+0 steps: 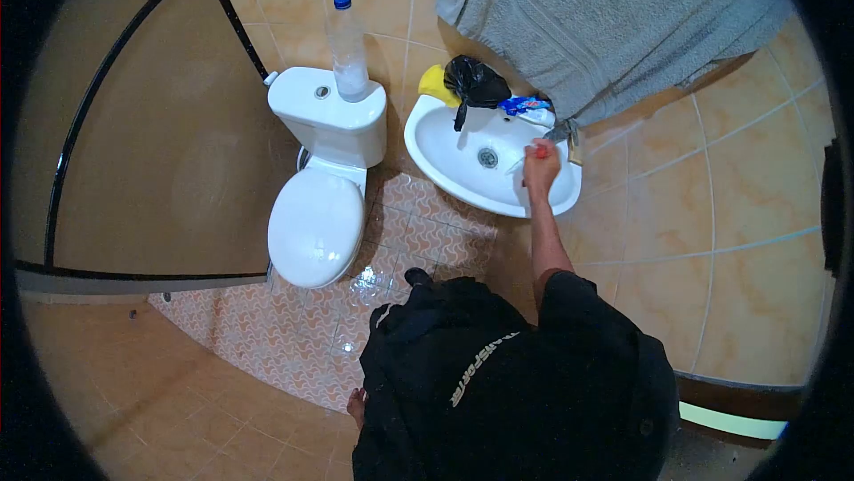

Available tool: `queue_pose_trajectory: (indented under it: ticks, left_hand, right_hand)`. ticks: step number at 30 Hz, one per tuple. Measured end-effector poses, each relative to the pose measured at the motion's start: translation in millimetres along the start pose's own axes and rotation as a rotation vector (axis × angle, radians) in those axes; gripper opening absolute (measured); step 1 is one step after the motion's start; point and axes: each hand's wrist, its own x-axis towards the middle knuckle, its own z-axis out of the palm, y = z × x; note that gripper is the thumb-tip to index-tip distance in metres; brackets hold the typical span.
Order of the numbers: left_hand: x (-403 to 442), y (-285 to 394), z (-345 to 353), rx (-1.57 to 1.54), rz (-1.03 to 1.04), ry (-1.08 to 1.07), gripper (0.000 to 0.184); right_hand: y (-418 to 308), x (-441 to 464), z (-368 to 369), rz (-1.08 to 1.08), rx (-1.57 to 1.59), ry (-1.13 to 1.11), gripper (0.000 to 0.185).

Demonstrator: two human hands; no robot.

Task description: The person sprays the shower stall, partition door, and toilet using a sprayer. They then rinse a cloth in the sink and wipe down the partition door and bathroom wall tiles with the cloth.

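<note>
Over the right side of the white washbasin (436, 156), my right hand (541, 168) is closed around a small red thing (541, 152) whose kind I cannot make out. A thin pale shape extends from this hand toward the drain (487, 158). At the basin's back edge lie a black plastic bag (476, 82), a yellow item (436, 87) and a blue-and-white packet (525, 105). My left hand (356, 405) hangs low beside my black shirt, mostly hidden, away from the basin; its fingers are too obscured to read.
A grey towel (614, 27) hangs above and behind the basin. To the left stands a white toilet (316, 223) with its lid down, a clear bottle (349, 58) with a blue cap on its tank. A brown shower panel (169, 143) is farther left. The patterned floor (294, 330) looks wet.
</note>
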Motion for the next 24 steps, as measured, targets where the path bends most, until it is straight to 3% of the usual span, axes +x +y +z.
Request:
queue_pose_trajectory:
  ticks: [3, 5, 6, 8, 10, 12, 14, 16, 18, 19, 20, 24]
  left_hand:
    - [2, 11, 5, -0.020, 0.014, -0.172, 0.039]
    - [6, 16, 4, -0.021, 0.027, -0.159, 0.039]
    - [9, 17, 4, -0.026, 0.038, -0.143, 0.040]
    - [16, 14, 7, -0.045, 0.059, -0.110, 0.041]
    - [-7, 19, -25, -0.063, 0.069, -0.093, 0.042]
    - [8, 46, 17, 0.532, 0.121, -0.222, 0.042]
    - [-1, 51, 25, 0.451, 0.090, -0.195, 0.042]
    - [-1, 50, 26, 0.372, 0.060, -0.174, 0.042]
    - [6, 38, 17, 0.664, 0.287, -0.319, 0.041]
    - [9, 34, 14, 0.662, 0.287, -0.320, 0.041]
    - [11, 30, 0, 0.497, 0.229, -0.341, 0.040]
    - [16, 2, 5, -0.171, -0.014, -0.403, 0.037]
  right_hand:
    - [-11, 30, -34, 0.037, -0.085, 0.147, 0.029]
    - [4, 53, -47, -0.174, -0.524, 0.413, 0.032]
    - [12, 66, -51, -0.172, -0.522, 0.415, 0.032]
    - [25, 85, -53, 0.341, -0.400, -0.123, 0.033]
    - [26, 85, -44, 0.355, -0.324, -0.145, 0.031]
    - [9, 77, -39, 0.369, -0.252, -0.173, 0.031]
    - [-31, 64, -40, 0.318, -0.183, -0.154, 0.031]
    - [-24, 74, -30, 0.316, -0.183, -0.226, 0.026]
    - [-13, 87, -29, 0.313, -0.183, -0.295, 0.021]
    - [-6, 93, -32, 0.370, -0.052, -0.378, 0.020]
    - [-2, 96, -35, 0.426, 0.079, -0.459, 0.019]
    - [-17, 87, -55, 0.323, 0.050, -0.417, 0.019]
